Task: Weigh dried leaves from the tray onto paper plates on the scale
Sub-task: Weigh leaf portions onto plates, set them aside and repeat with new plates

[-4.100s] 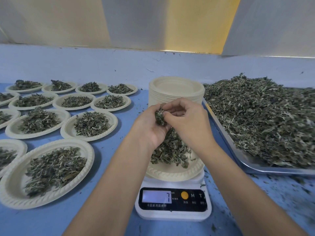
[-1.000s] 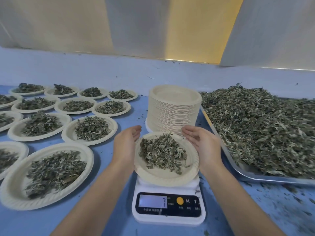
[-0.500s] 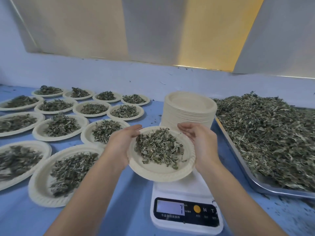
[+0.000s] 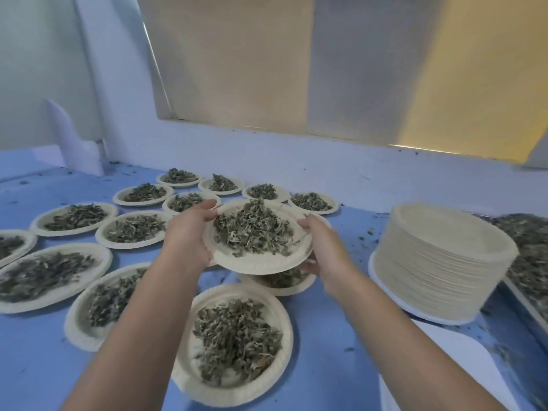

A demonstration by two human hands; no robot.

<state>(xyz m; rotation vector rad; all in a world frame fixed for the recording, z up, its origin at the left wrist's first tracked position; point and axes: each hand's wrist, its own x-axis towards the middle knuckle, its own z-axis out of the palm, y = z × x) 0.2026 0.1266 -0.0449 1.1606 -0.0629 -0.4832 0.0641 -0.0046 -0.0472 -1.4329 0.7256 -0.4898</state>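
Both hands are gripping a filled paper plate (image 4: 261, 264) by opposite rims, the left hand (image 4: 189, 232) and the right hand (image 4: 324, 247) curling their fingers round its edge. Its heap of dried leaves (image 4: 252, 232) is riding level above another filled plate (image 4: 281, 284). I judge a weighed portion is going to join the rows. Next it is needing a bare spot, and the blue table (image 4: 350, 241) beside the stack of empty plates (image 4: 441, 262) is offering the most room. The scale (image 4: 462, 360) is sitting bare, low on the right.
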